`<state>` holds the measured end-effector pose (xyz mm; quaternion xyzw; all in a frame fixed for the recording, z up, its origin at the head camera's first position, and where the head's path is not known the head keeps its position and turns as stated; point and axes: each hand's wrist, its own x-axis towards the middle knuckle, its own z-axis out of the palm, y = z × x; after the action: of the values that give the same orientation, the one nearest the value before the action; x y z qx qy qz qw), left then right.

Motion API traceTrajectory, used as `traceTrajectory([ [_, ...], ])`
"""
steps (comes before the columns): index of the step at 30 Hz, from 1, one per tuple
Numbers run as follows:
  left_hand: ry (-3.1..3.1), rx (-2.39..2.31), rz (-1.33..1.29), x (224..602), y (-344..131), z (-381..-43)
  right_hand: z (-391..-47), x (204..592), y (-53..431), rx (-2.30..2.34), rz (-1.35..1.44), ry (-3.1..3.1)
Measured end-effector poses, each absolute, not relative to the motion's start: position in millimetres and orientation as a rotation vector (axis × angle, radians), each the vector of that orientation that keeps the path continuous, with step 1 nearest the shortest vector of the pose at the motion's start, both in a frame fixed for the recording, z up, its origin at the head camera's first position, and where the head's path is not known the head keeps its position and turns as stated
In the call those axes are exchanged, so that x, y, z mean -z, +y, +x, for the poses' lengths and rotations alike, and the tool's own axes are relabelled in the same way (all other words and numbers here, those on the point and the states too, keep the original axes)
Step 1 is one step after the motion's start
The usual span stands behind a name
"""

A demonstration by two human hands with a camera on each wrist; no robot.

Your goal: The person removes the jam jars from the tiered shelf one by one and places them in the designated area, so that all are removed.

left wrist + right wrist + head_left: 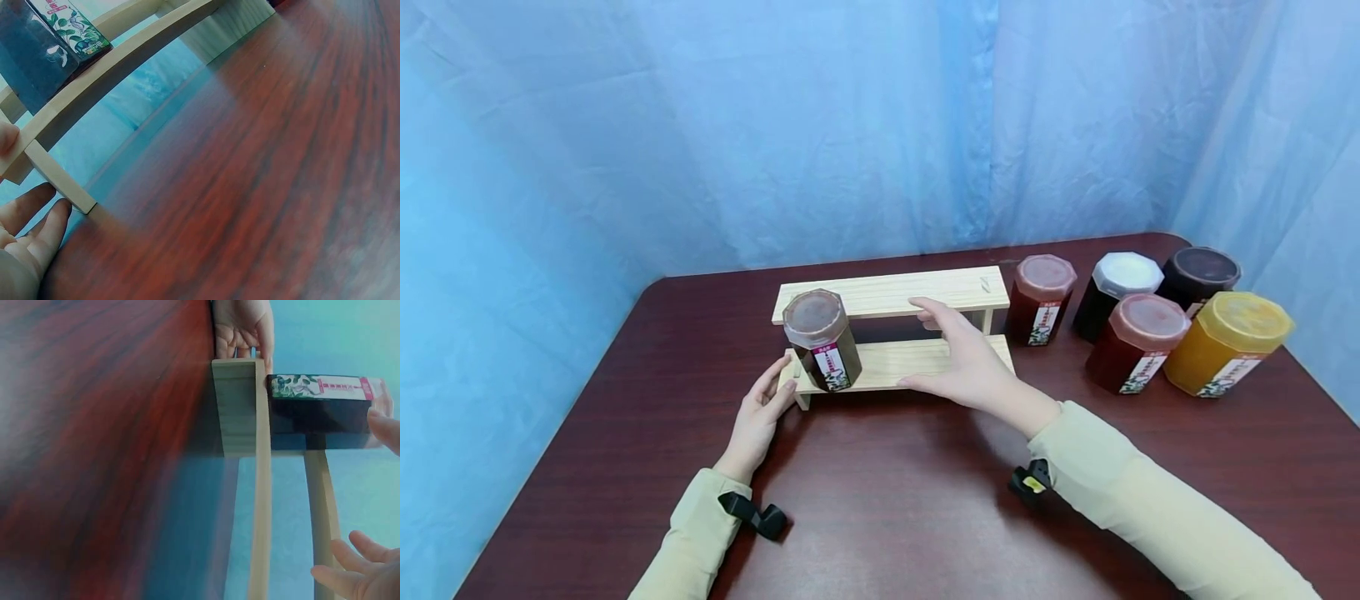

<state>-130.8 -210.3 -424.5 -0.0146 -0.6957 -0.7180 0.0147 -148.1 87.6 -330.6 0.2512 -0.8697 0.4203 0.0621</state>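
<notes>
Grip: nothing is held by either hand; the left hand is laid with relaxed, nearly straight fingers against the left end of the wooden rack, and the right hand is spread wide over the middle of the rack, thumb near the lower shelf's front edge, fingers toward the upper shelf.

Jar on rack: the dark jar stands upright on the left end of the lower shelf, close to the left hand; in the left wrist view its label is seen just above the shelf edge.

Waiting jars: five more jars are grouped on the table right of the rack, well apart from both hands.

Tipping risk: the rack looks light, so it could be shifted by a push from the left hand, and the dark jar rocked.

Knock risk: the dark jar could be brushed if the right hand is swept leftward.

Edge risk: the dark jar sits near the shelf end and could be slid off.
</notes>
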Motion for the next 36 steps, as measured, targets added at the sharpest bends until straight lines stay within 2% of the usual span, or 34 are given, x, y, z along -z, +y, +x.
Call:
traceTrajectory([
  [20, -2.175, 2.223, -0.03, 424, -210, -131, -159, 327, 31, -1.287, 1.067, -2.606],
  [36, -2.189, 2.212, -0.02, 423, -210, -130, -163, 332, 14, -1.302, 1.074, -2.545],
])
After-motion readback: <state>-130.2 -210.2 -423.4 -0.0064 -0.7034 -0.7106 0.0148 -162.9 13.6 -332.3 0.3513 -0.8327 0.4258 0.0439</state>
